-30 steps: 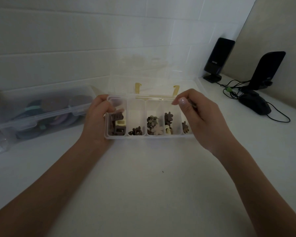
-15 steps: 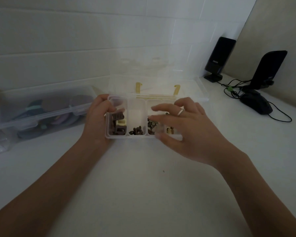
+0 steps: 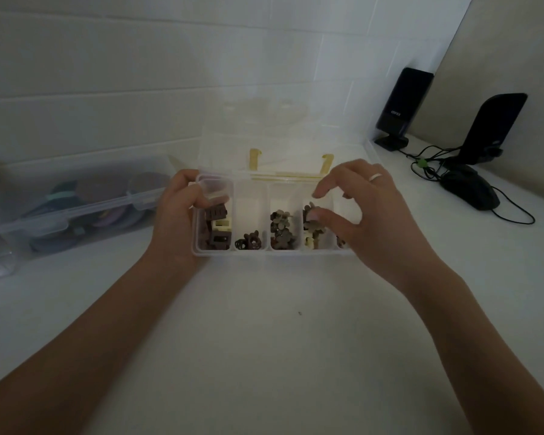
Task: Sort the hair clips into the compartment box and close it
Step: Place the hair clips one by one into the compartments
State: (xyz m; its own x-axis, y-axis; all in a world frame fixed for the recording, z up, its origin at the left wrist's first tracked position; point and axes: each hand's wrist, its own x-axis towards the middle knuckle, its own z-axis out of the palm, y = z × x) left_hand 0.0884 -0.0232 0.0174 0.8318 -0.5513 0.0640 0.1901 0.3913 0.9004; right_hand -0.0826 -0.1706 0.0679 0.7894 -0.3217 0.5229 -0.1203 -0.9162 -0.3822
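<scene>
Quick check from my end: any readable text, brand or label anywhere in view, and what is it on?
"EDIFIER": small pale lettering on the front of the nearer black speaker by the tiled wall, blurred, so a probable reading.
Second black speaker: a faint mark low on it, too small to read.
Compartment box, hair clips, storage bin: no text visible.

- One wide-angle head view only, looking forward and down from the person's own position.
- It faces the white tiled wall (image 3: 139, 73) across the pale worktop (image 3: 264, 356).
- Both forearms fill the near foreground, close to the lens.

"EDIFIER" on the black speaker (image 3: 398, 111)
</scene>
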